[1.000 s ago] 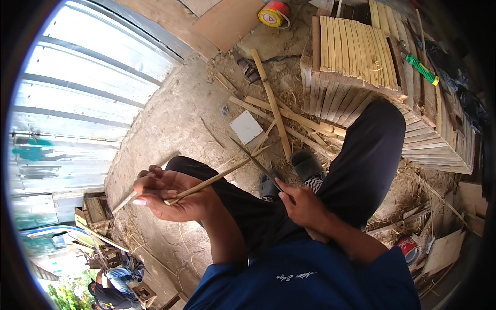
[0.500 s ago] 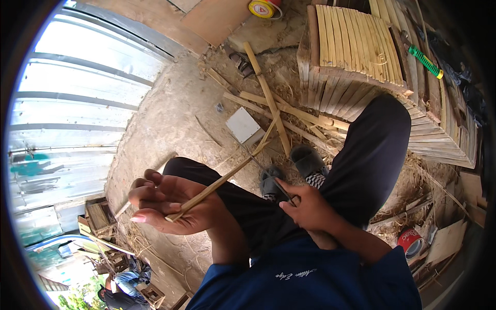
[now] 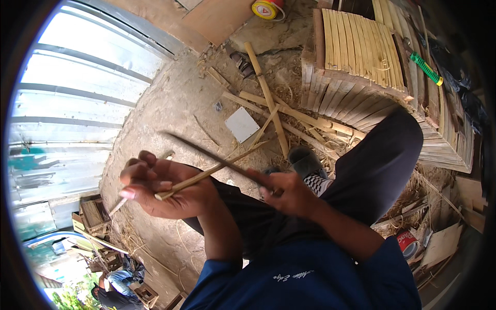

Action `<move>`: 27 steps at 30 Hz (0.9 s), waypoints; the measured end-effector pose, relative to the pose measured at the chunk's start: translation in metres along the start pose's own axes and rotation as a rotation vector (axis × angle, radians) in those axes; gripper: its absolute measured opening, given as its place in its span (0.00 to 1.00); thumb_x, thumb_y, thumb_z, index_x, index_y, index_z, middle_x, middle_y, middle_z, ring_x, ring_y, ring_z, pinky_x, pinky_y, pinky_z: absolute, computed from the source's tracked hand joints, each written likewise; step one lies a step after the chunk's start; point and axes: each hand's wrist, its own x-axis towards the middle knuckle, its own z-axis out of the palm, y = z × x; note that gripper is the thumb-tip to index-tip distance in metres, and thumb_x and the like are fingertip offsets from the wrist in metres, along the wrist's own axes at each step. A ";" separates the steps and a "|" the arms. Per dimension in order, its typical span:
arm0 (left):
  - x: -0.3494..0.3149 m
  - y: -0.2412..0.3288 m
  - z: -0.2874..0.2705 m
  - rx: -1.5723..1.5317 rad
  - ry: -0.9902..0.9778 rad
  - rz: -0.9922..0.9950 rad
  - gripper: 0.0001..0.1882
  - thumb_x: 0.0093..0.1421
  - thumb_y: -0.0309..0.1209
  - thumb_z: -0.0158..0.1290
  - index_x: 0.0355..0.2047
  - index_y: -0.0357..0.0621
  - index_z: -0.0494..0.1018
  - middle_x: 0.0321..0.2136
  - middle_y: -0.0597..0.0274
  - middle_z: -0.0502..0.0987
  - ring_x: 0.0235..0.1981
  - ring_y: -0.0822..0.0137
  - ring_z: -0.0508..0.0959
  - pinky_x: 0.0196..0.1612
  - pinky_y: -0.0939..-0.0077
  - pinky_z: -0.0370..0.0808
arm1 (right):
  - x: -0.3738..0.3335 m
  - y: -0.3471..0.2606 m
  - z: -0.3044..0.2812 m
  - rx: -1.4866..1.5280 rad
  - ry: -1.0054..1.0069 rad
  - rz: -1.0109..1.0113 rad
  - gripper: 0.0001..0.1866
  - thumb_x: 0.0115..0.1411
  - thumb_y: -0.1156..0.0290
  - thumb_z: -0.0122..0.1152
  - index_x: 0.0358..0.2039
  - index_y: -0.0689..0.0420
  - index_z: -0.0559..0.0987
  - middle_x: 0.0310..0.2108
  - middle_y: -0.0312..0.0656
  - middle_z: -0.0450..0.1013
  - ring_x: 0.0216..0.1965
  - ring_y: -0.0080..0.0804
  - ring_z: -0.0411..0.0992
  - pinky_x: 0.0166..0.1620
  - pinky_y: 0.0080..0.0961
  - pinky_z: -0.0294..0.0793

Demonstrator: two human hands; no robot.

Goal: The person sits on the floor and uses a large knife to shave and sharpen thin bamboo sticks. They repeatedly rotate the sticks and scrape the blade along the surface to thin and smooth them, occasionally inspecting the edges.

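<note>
The left hand [image 3: 168,188], curled, holds a pale wooden strip [image 3: 194,180] across its palm; the right hand [image 3: 289,192] grips a dark blade [image 3: 199,149] crossing it, contact unclear through blur. Paring seems in hand; the next stroke calls for a steady strip.

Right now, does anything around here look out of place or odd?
The floor looks untidy: loose wooden strips lie crossed at odd angles, unlike the pale strips lined up side by side on the slatted structure. A white square piece lies near the loose ones.

A head-worn fisheye looks down; left hand [image 3: 181,200] and right hand [image 3: 290,192] close.
</note>
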 end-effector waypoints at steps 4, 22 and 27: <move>0.005 -0.003 -0.003 0.103 0.013 0.040 0.25 0.76 0.42 0.38 0.18 0.52 0.57 0.25 0.69 0.58 0.34 0.71 0.61 0.40 0.70 0.60 | 0.003 0.040 0.002 -0.106 -0.045 0.549 0.32 0.59 0.72 0.58 0.66 0.45 0.72 0.18 0.51 0.72 0.19 0.41 0.74 0.32 0.36 0.78; -0.001 0.004 0.003 0.054 0.044 0.007 0.24 0.75 0.42 0.40 0.20 0.51 0.59 0.24 0.69 0.59 0.33 0.72 0.61 0.41 0.69 0.60 | 0.011 0.026 0.028 -0.055 0.201 -0.197 0.33 0.61 0.73 0.61 0.67 0.44 0.70 0.14 0.40 0.67 0.16 0.22 0.66 0.27 0.24 0.69; 0.000 0.007 0.004 0.020 0.066 -0.015 0.27 0.76 0.41 0.38 0.16 0.52 0.56 0.23 0.69 0.59 0.33 0.72 0.61 0.42 0.70 0.60 | 0.005 0.097 0.018 -0.208 0.090 0.374 0.33 0.61 0.72 0.62 0.67 0.46 0.70 0.17 0.44 0.74 0.19 0.24 0.74 0.27 0.26 0.75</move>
